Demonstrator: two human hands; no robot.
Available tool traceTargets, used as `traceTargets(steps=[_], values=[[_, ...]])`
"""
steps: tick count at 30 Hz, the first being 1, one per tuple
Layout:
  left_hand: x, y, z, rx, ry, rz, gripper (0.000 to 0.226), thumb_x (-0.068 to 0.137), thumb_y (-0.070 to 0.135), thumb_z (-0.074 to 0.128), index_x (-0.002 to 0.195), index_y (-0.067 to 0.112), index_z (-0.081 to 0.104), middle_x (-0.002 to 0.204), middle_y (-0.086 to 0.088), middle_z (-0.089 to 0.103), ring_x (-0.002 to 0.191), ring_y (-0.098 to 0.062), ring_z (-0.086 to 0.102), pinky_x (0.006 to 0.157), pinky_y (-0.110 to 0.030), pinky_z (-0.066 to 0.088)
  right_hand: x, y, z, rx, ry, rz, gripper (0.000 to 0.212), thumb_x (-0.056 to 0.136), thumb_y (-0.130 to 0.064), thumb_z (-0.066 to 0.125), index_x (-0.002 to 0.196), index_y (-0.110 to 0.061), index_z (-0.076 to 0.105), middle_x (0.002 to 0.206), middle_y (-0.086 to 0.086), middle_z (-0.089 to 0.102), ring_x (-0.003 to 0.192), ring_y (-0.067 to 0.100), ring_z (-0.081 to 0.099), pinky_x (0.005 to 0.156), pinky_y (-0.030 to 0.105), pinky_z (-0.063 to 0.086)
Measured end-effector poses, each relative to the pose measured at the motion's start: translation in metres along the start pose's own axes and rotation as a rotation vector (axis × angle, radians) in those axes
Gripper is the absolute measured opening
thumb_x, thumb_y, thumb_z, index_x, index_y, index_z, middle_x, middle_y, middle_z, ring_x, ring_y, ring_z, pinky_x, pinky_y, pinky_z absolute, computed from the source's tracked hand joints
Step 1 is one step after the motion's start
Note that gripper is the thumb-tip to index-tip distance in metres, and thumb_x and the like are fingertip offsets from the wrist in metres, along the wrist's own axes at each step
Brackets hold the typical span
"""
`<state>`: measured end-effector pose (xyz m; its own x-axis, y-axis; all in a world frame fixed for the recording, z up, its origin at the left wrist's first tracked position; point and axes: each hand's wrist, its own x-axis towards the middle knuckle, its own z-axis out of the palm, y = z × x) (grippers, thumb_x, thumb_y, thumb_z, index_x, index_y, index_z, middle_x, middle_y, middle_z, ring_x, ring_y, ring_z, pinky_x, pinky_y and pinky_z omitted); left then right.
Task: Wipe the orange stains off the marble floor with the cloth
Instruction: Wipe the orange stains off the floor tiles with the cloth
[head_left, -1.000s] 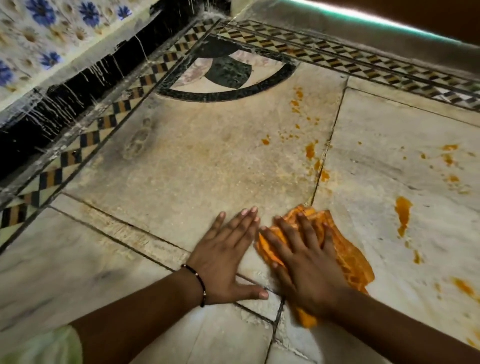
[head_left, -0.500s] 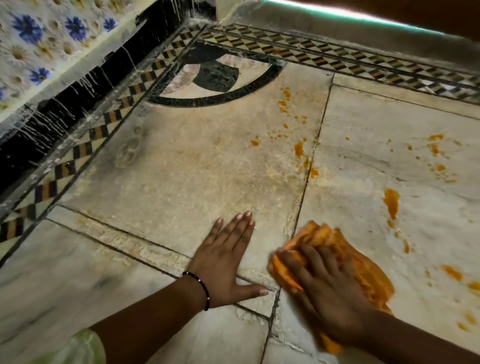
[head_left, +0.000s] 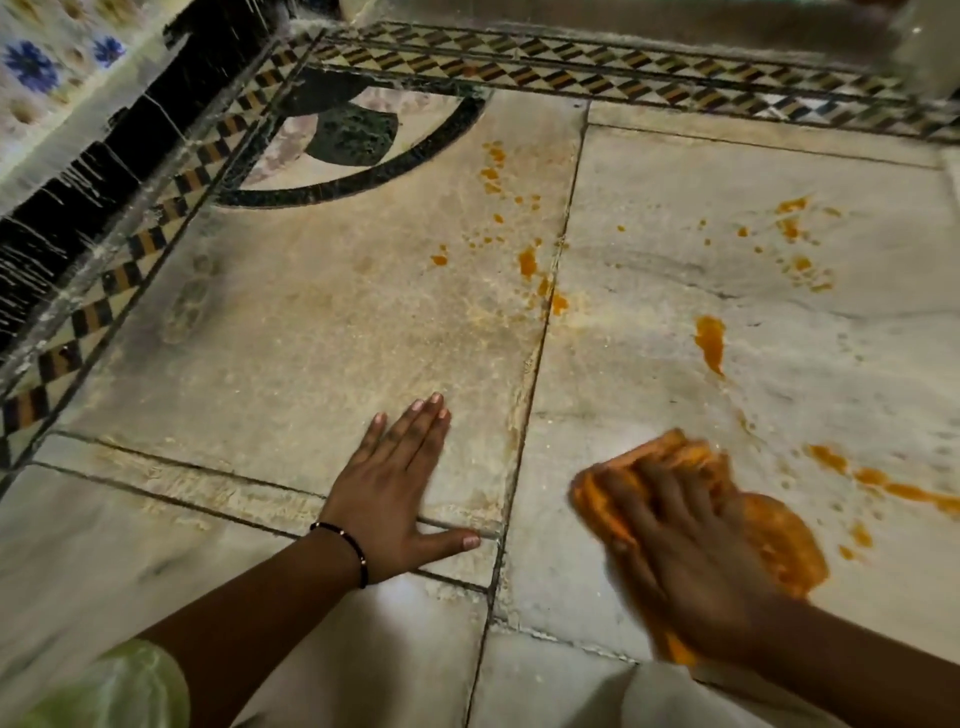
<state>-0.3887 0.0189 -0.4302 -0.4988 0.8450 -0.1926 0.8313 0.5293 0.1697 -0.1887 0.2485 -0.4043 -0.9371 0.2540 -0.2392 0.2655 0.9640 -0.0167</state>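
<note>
My right hand presses flat on a crumpled orange cloth lying on the pale marble floor, right of a tile joint; hand and cloth are motion-blurred. My left hand, with a dark wrist band, rests flat on the floor with fingers spread and holds nothing. Orange stains dot the marble: a large drip beyond the cloth, a streak to its right, a cluster along the joint, and splashes at the far right.
A chequered inlay border runs along the far edge and the left side. A dark curved inlay fills the far left corner. A black skirting and flowered wall tiles rise on the left. A pale garment covers the near edge.
My right hand has slid the cloth to the right, away from the tile joint and from my left hand. My left hand has stayed flat in place.
</note>
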Motion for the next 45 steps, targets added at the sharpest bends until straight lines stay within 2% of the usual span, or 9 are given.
traceTargets(steps=[5,9,14,18,22,30,37,42,45], values=[[0.002,0.003,-0.003,0.056,-0.052,-0.031,0.115,0.072,0.09,0.026,0.152,0.01,0.006,0.16,-0.005,0.001,0.147,-0.018,-0.001,0.116,-0.043,0.003,0.06,-0.018,-0.011,-0.057,0.075,-0.264,0.057,0.089,-0.051,0.035,0.142,-0.03,0.039,0.13,0.01,0.054,0.111,0.033,0.047,0.093,0.056,0.035],[0.002,0.006,-0.009,0.084,-0.128,-0.057,0.12,0.067,0.095,0.012,0.149,0.012,-0.014,0.157,-0.003,-0.02,0.144,-0.014,-0.02,0.116,-0.039,-0.009,0.089,0.035,-0.02,0.029,0.043,-0.021,0.063,0.088,-0.057,0.011,0.149,-0.037,0.014,0.149,0.009,0.028,0.131,0.032,0.026,0.105,0.06,0.017],[0.012,0.011,-0.022,0.112,-0.358,-0.113,0.126,0.043,0.099,-0.011,0.127,0.011,-0.046,0.14,-0.003,-0.049,0.134,-0.018,-0.041,0.112,-0.039,-0.022,0.021,0.069,-0.002,0.077,0.175,0.169,0.063,0.086,-0.058,0.03,0.142,-0.031,0.04,0.132,0.014,0.045,0.115,0.033,0.038,0.096,0.061,0.031],[0.014,0.015,-0.026,0.144,-0.444,-0.165,0.122,0.038,0.098,-0.013,0.119,0.017,-0.055,0.138,-0.003,-0.052,0.132,-0.017,-0.041,0.109,-0.036,-0.023,-0.004,0.034,0.007,0.109,0.222,-0.103,0.058,0.08,-0.052,0.043,0.135,-0.032,0.049,0.126,0.011,0.052,0.108,0.034,0.045,0.089,0.058,0.03],[0.015,0.017,-0.029,0.173,-0.434,-0.171,0.124,0.041,0.099,-0.012,0.125,0.016,-0.048,0.141,-0.003,-0.047,0.137,-0.018,-0.035,0.11,-0.035,-0.02,0.047,0.041,-0.001,0.032,0.207,-0.353,0.054,0.085,-0.051,0.04,0.135,-0.033,0.05,0.126,0.009,0.052,0.108,0.032,0.048,0.089,0.057,0.031],[0.017,0.102,-0.002,0.021,-0.021,-0.037,0.097,0.082,0.079,0.013,0.152,0.014,-0.005,0.159,-0.006,-0.012,0.146,-0.02,-0.011,0.115,-0.045,-0.009,0.001,0.105,0.003,0.072,0.24,0.061,0.058,0.087,-0.053,0.034,0.142,-0.036,0.041,0.131,0.012,0.047,0.113,0.032,0.036,0.089,0.052,0.032],[0.051,0.162,0.028,0.02,0.058,-0.02,0.092,0.086,0.075,0.017,0.152,0.012,0.012,0.16,-0.007,0.005,0.147,-0.02,0.001,0.115,-0.052,0.0,-0.038,0.115,0.016,-0.066,0.212,-0.28,0.053,0.091,-0.051,0.03,0.139,-0.035,0.046,0.127,0.01,0.049,0.102,0.03,0.042,0.08,0.043,0.03],[0.051,0.163,0.028,0.021,0.06,-0.041,0.092,0.085,0.076,0.022,0.152,0.014,0.01,0.161,-0.004,0.003,0.147,-0.018,-0.001,0.116,-0.052,0.003,-0.056,0.157,0.011,0.054,0.201,0.254,0.056,0.087,-0.05,0.032,0.14,-0.037,0.043,0.13,0.014,0.049,0.104,0.035,0.041,0.08,0.05,0.038],[0.051,0.165,0.027,0.0,0.066,-0.041,0.091,0.085,0.074,0.023,0.152,0.014,0.011,0.16,-0.005,0.004,0.147,-0.019,0.001,0.115,-0.053,0.004,-0.067,0.138,0.017,0.03,0.221,0.233,0.057,0.086,-0.049,0.035,0.142,-0.037,0.04,0.13,0.015,0.05,0.105,0.033,0.039,0.082,0.053,0.039]])
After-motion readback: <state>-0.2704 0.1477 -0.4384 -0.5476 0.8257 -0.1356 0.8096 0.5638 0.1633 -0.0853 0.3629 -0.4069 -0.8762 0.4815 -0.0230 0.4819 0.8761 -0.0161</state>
